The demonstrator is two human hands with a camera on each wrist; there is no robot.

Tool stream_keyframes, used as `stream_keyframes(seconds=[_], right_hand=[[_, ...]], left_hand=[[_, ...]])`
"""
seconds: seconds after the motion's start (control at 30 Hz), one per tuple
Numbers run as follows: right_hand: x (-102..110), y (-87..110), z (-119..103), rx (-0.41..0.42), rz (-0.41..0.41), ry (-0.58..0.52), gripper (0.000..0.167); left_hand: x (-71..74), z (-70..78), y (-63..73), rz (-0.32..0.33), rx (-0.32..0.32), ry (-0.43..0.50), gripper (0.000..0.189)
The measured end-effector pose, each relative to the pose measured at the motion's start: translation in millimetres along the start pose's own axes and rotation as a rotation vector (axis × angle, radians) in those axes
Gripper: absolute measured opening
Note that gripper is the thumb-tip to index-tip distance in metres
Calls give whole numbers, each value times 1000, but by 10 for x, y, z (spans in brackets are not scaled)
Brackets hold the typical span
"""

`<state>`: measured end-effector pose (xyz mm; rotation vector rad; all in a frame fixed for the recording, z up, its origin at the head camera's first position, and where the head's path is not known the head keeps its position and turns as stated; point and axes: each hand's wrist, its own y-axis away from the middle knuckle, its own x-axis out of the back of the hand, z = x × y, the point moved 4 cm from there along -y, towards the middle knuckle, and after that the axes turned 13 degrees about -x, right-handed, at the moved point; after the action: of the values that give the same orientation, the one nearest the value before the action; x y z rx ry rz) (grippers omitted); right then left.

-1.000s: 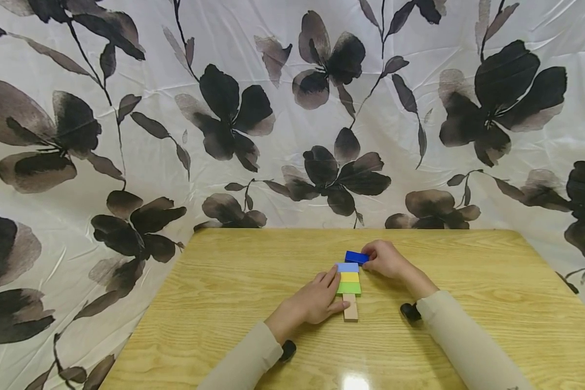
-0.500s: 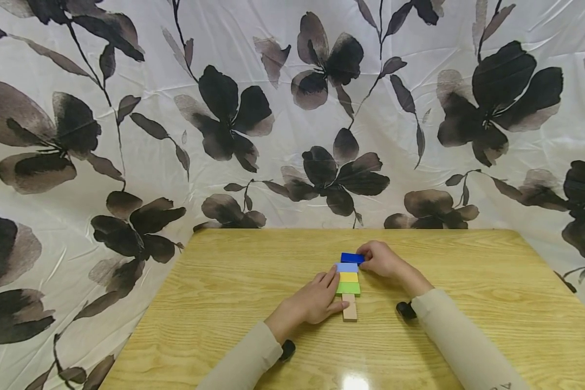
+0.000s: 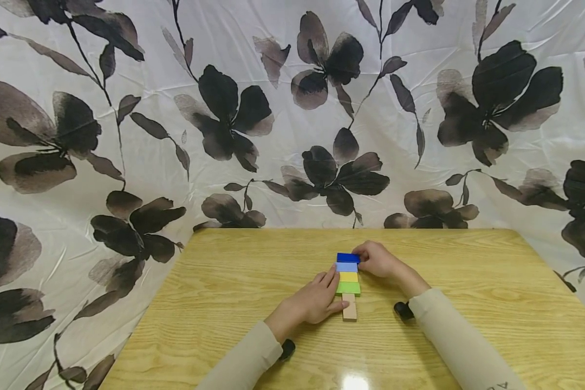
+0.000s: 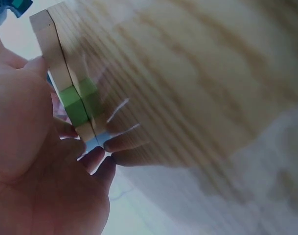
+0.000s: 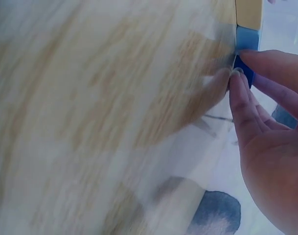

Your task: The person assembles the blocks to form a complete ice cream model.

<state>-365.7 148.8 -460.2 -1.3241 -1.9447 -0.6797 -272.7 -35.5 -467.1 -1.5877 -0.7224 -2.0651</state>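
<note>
A column of flat blocks lies on the table. From near to far it runs: a plain wooden block set lengthwise, then green, yellow, light blue and dark blue blocks set crosswise. Along the column's left side rests my left hand, fingers extended to the light blue block and thumb on the plain one. My right hand pinches the right end of the dark blue block, which sits against the light blue one. In the right wrist view, thumb and fingers frame this dark blue block.
The glossy wood-grain table reflects the hands and blocks. Behind it and at the left hangs a white cloth with dark flowers. Black wrist devices show by both sleeves.
My right hand has slid the dark blue block leftward and straightened it, so it now lines up with the light blue block. The left hand has stayed in place.
</note>
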Motion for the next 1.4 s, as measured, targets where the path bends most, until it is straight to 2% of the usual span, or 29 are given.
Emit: stream_keyframes(seconds=[0.17, 0.43, 0.8, 1.07, 1.4], right_hand=[[-23, 3, -2, 25, -19, -10, 36], [-50, 10, -9, 4, -28, -25, 40], [-32, 8, -28, -8, -28, -14, 40], [-49, 24, -1, -27, -34, -30, 41], [-44, 25, -4, 4, -34, -34, 41]], left_hand=[[-22, -12, -13, -4, 6, -4, 81], [-61, -32, -30, -25, 2, -8, 80], [-12, -11, -5, -10, 5, -5, 80], [-40, -19, -3, -20, 11, -3, 79], [-36, -21, -15, -16, 4, -1, 77]])
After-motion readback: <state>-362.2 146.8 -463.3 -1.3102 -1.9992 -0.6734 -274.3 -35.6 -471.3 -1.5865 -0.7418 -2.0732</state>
